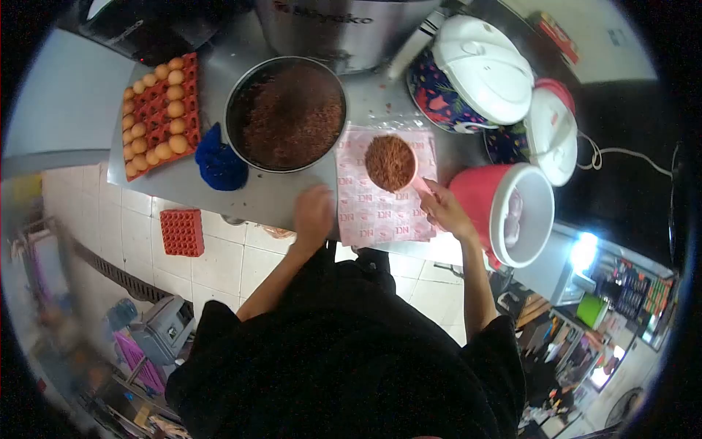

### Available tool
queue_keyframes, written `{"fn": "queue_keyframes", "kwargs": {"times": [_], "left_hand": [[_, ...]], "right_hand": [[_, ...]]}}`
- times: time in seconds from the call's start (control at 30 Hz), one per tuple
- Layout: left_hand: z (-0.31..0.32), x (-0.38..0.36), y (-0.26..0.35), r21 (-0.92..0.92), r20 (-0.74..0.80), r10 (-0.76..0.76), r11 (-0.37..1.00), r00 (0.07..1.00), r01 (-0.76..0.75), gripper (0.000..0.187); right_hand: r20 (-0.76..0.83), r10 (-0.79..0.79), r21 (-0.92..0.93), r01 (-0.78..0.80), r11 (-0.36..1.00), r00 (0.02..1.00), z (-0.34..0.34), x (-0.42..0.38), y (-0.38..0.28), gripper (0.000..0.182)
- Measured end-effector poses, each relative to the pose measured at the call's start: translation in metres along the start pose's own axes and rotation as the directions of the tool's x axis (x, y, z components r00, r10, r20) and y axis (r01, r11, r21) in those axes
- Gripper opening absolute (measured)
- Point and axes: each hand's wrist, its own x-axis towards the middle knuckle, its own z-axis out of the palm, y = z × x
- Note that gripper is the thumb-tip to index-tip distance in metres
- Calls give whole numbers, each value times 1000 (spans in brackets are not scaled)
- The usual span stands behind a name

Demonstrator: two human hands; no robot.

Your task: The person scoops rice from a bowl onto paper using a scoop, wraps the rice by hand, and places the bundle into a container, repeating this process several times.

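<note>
My right hand (446, 210) grips the handle of a pink scoop (422, 187). The scoop is heaped with reddish-brown cooked rice (390, 163) and is over a stack of pink-printed wrapping paper (362, 212). My left hand (314, 216) is at the counter's front edge, just left of the paper; motion smears its fingers. Beyond that hand is a round metal pot (231, 135) with more of the brown rice (292, 121) inside. A blue cloth (219, 162) lies against the pot's left side.
An egg tray (150, 113) partly filled with eggs is at the left. Behind the pot stands a large metal cooker (344, 36). To the right are two white-lidded containers (482, 69) and a pink bucket (475, 194). A red egg tray (182, 233) rests on the tiled floor.
</note>
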Motion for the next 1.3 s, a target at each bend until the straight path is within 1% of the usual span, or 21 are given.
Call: {"fn": "queue_keyframes", "kwargs": {"times": [0.03, 0.07, 0.1, 0.17, 0.23, 0.3, 0.37, 0.4, 0.43, 0.5, 0.57, 0.63, 0.77, 0.83, 0.93, 1.0, 1.03, 1.1, 1.13, 1.2, 1.3], "left_hand": [[12, 2, 18, -75, 188, 59, 996, 980, -45, 45], [25, 8, 24, -79, 195, 76, 995, 978, -62, 45], [40, 12, 26, 42, 215, 81, 995, 973, -92, 47], [48, 13, 29, 159, 249, 94, 978, 964, -136, 50], [45, 16, 26, 268, 350, 37, 954, 936, -138, 54], [46, 14, 22, 271, 370, 43, 951, 928, -152, 55], [45, 16, 23, 243, 350, 50, 959, 935, -142, 54], [46, 20, 23, 243, 348, 60, 958, 936, -152, 54], [43, 17, 24, 252, 371, 54, 955, 927, -156, 55], [41, 20, 22, 262, 386, 59, 950, 921, -170, 55], [39, 21, 19, 155, 348, 86, 977, 933, -148, 49], [41, 30, 15, 107, 286, 118, 982, 951, -154, 45], [59, 66, 1, -41, 149, 209, 978, 966, -206, 32], [74, 92, 2, -14, 138, 230, 973, 963, -230, 30], [88, 116, 15, 63, 107, 284, 955, 953, -291, 27], [90, 124, 17, 118, 83, 324, 936, 942, -332, 25], [92, 122, 15, 139, 92, 337, 927, 937, -347, 26], [99, 120, 8, 155, 98, 351, 919, 931, -363, 28], [102, 117, 4, 143, 77, 392, 906, 917, -399, 24], [103, 118, 3, 130, 49, 439, 888, 897, -441, 21], [97, 121, 9, 73, 151, 416, 900, 897, -430, 16]], "right_hand": [[-103, -75, -117, 63, 991, 992, 0, -9, 27, 35], [-210, -268, -449, 151, 881, 940, 3, -14, 51, 44], [-228, -266, -441, 144, 886, 937, 12, -15, 72, 44], [-248, -547, -876, 56, 479, 800, 41, -14, 102, 57], [-214, -426, -913, -26, 407, 879, 65, -20, 113, 64], [-249, -378, -893, -61, 445, 892, 70, -20, 120, 64], [-356, -441, -869, -119, 481, 824, 86, -13, 135, 59], [-357, -337, -800, -99, 592, 871, 89, -19, 118, 60], [-363, -329, -795, -105, 598, 872, 87, -25, 116, 60], [-355, -456, -677, 111, 727, 816, 76, -28, 111, 61], [-407, -406, -564, 125, 817, 818, 66, -35, 100, 51], [-601, -359, -350, 168, 922, 714, 55, -28, 89, 38], [-510, -391, -319, 253, 913, 767, 5, 58, 45, 26], [-321, -407, -382, 276, 882, 855, -19, 118, 40, 25], [-304, -476, -538, 264, 801, 825, -29, 159, 32, 27], [-524, -773, -702, 333, 630, 357, -28, 151, 27, 31], [-527, -772, -703, 329, 631, 354, -24, 140, 34, 31], [-716, -325, -469, -80, 880, 618, -14, 108, 56, 35], [-717, -322, -469, -86, 879, 619, -6, 105, 76, 35], [-684, -409, -693, -362, 624, 605, 6, 103, 104, 37], [-625, -355, -689, -278, 669, 696, 2, 94, 102, 41]]}}
